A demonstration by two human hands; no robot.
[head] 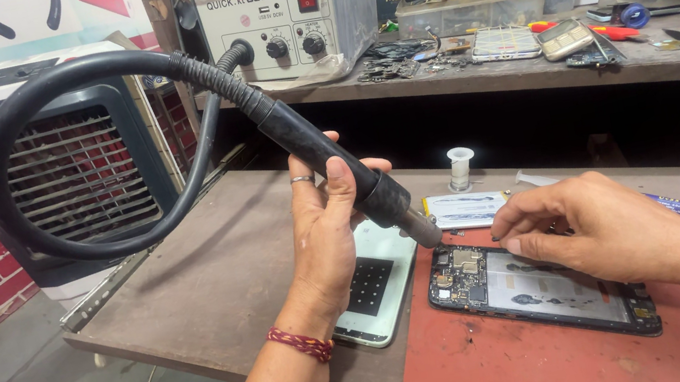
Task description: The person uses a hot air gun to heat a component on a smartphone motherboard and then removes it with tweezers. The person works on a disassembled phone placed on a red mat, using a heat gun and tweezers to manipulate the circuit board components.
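Left hand (322, 222) fingers wrapped around hot-air wand (325, 161), nozzle just above opened phone (543, 286) | right hand (593, 225) fingers loose, empty, pressing phone's top edge | risk: hot nozzle so near could scorch fingertips.

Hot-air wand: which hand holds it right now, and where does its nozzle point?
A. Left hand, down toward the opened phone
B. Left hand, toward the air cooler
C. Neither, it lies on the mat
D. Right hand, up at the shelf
A: the left hand grips the hot-air wand, its nozzle angled down toward the opened phone, which lies on the red mat.
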